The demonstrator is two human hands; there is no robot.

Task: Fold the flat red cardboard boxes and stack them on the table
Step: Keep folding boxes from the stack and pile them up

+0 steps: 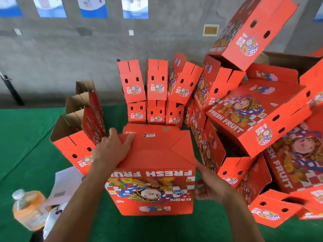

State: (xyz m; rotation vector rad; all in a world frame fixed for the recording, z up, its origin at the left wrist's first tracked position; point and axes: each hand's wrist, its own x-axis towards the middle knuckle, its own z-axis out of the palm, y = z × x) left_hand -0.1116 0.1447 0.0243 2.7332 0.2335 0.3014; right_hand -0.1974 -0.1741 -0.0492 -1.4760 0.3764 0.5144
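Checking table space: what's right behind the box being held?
Behind the held box a flat red piece peeks out, then stacked folded boxes. The table beneath is covered.

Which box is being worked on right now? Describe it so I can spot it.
On the green table, front and centre, stands one red box between both hands. Unlike the stacked boxes behind, its print is upside down and its closed bottom faces up.

Both hands (111, 151) (209, 186) forward, fingers extended.
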